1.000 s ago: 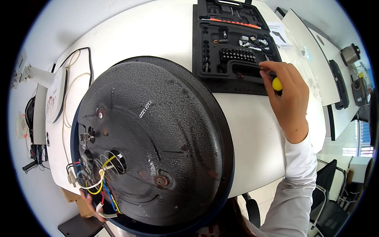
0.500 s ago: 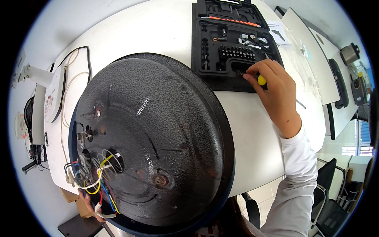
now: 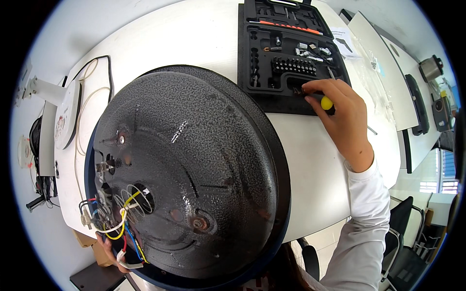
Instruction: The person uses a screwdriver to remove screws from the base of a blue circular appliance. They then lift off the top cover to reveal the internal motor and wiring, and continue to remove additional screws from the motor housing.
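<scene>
Right fingers (image 3: 320, 86) farther left, beside small screws (image 3: 297, 90)

White table (image 3: 315, 160): open black toolkit (image 3: 276, 105) beneath right hand (image 3: 342, 109), paper sheet (image 3: 343, 44) beyond, big round dark metal dish (image 3: 194, 136) left, black cable (image 3: 111, 77) farther left.

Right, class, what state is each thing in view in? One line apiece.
Black plastic tool case: open.
Small dark cylindrical bits: standing in rows.
Thin multicoloured wires: exposed, bunched.
Large round speckled dark metal body: wired face uncovered.
Rounded yellow-and-black tool handle: held.
White-sleeved right hand: closed around the handle, fingertips at the case.
Bare left hand: partly hidden, grip unclear.
White paper sheet: lying flat.
</scene>
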`<action>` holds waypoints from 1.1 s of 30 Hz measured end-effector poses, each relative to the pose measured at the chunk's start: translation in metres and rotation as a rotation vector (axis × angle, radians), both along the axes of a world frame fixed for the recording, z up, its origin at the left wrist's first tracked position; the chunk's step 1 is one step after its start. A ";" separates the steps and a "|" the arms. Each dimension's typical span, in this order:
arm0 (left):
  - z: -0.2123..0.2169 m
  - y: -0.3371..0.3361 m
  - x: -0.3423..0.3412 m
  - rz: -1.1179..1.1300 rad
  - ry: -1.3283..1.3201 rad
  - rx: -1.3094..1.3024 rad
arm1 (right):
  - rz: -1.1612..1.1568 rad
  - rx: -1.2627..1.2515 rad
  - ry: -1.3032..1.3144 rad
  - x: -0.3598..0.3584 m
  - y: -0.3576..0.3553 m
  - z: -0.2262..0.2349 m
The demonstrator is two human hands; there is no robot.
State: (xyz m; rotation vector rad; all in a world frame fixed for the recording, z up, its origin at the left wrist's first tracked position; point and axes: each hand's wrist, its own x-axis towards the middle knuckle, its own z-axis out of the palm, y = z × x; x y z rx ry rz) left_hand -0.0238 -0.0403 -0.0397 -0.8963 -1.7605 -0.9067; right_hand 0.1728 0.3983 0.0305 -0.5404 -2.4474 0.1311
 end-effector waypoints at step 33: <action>-0.008 0.027 0.020 -0.179 -0.105 -0.048 | -0.087 0.219 0.104 0.004 -0.021 0.015</action>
